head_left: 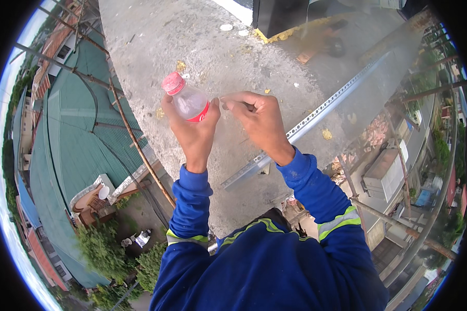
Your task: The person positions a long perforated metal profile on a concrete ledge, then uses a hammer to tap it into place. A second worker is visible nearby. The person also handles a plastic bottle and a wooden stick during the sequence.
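A clear plastic bottle (191,102) with a red cap (173,82) and a red label tilts up to the left above the concrete. My left hand (192,132) is wrapped round its lower part, hiding the base. Just right of the bottle, my right hand (257,111) is raised with its thumb and index finger brought together near the left thumb. Whether anything small sits in that pinch is too fine to make out. The bottle looks cloudy or dusty inside, and its cap seems to be on.
A perforated metal channel (316,115) lies diagonally across the rough concrete slab (140,36). The slab drops off on both sides, with rooftops and ground far below. Bamboo poles (135,140) run along the left edge. A black box-like object (277,18) stands at the far side.
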`<act>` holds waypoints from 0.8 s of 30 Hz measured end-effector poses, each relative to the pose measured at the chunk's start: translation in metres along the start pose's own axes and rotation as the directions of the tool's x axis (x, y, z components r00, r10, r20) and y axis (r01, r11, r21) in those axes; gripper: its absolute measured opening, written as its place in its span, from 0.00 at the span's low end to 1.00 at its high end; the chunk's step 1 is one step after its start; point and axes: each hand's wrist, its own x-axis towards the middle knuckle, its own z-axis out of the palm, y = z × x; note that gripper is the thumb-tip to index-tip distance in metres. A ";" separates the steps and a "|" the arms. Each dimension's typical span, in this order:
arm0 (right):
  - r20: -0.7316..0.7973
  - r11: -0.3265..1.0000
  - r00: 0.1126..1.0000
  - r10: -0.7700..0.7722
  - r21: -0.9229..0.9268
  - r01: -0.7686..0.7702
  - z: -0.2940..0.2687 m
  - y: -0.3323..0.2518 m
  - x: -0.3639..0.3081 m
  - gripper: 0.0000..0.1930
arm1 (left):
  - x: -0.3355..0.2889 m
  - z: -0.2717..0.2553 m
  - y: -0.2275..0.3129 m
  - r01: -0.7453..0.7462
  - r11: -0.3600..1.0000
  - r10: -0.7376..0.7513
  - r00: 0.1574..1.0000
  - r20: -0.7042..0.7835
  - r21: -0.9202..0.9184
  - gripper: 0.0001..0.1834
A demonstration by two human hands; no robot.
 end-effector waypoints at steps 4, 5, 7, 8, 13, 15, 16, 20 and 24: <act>0.107 0.953 0.976 0.192 0.217 -0.211 -0.007 -0.004 0.006 0.09 | -0.003 -0.002 -0.012 0.093 0.972 -0.100 0.995 -0.022 -0.217 0.36; 0.120 0.957 0.972 0.203 0.188 -0.223 -0.007 -0.005 0.007 0.09 | -0.003 -0.002 -0.015 0.094 0.969 -0.106 0.993 -0.041 -0.228 0.36; 0.140 0.961 0.964 0.226 0.128 -0.244 -0.008 -0.007 0.009 0.10 | -0.004 -0.002 -0.022 0.068 0.954 -0.083 0.996 -0.037 -0.292 0.36; 0.149 0.970 0.964 0.218 0.073 -0.231 -0.008 -0.009 0.009 0.11 | -0.005 -0.002 -0.024 0.064 0.943 -0.080 0.996 -0.034 -0.328 0.36; 0.184 0.977 0.961 0.204 -0.095 -0.190 -0.009 -0.012 0.014 0.12 | -0.003 -0.003 -0.023 -0.024 0.964 0.023 1.000 -0.006 -0.265 0.37; 0.214 0.980 0.959 0.184 -0.121 -0.161 -0.009 -0.011 0.017 0.12 | -0.002 -0.003 -0.017 -0.017 0.963 0.025 0.999 0.025 -0.269 0.37; 0.228 0.984 0.961 0.156 -0.125 -0.130 -0.010 -0.010 0.018 0.12 | -0.002 -0.003 -0.014 0.012 0.960 -0.002 0.999 0.037 -0.281 0.37; 0.206 0.986 0.973 0.103 -0.152 -0.072 -0.008 -0.006 0.020 0.12 | 0.003 -0.001 -0.006 0.113 0.942 -0.103 0.993 0.048 -0.315 0.36; 0.216 0.971 0.964 0.157 -0.213 -0.110 -0.010 -0.007 0.017 0.10 | 0.005 -0.002 -0.005 0.161 0.933 -0.145 0.987 0.072 -0.321 0.35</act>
